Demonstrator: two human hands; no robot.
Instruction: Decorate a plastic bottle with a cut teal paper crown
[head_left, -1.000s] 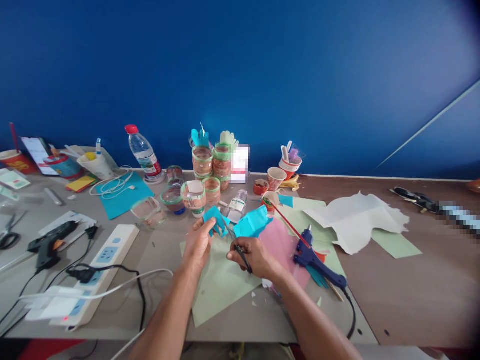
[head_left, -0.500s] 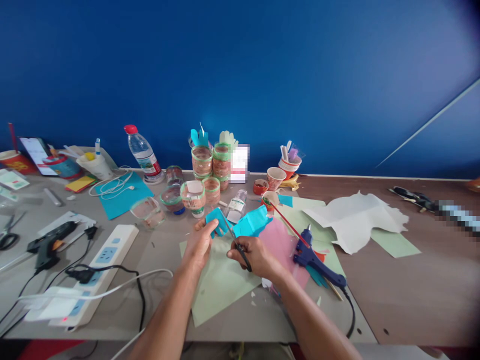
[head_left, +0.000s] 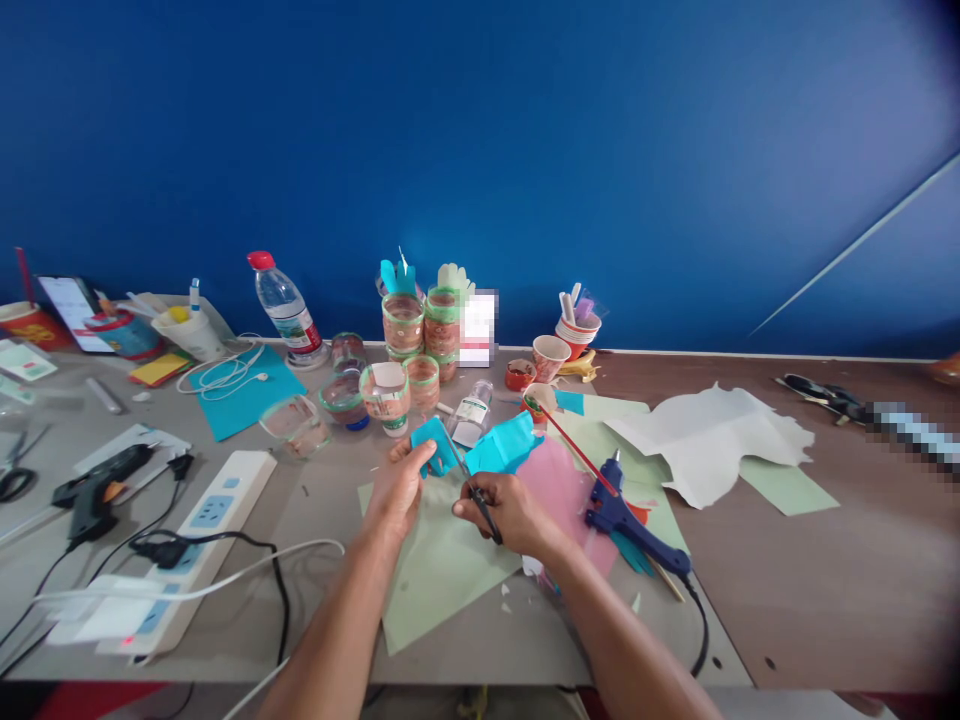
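My left hand is closed on a small piece of blue paper, thumb in front. In my right hand is a pair of scissors, its blades up against the right side of that paper. My fingers hide part of the handles. Beneath both hands lies a pale green sheet. Just beyond the right hand is a larger folded blue paper, with a pink sheet beside it.
A blue glue gun lies to the right, near crumpled white paper. Cut plastic cups and a red-capped bottle stand behind. On the left are a power strip with cables and a black glue gun.
Almost nothing differs. Both hands, the scissors and the small blue paper stay in nearly the same place; the whole view has shifted very slightly.
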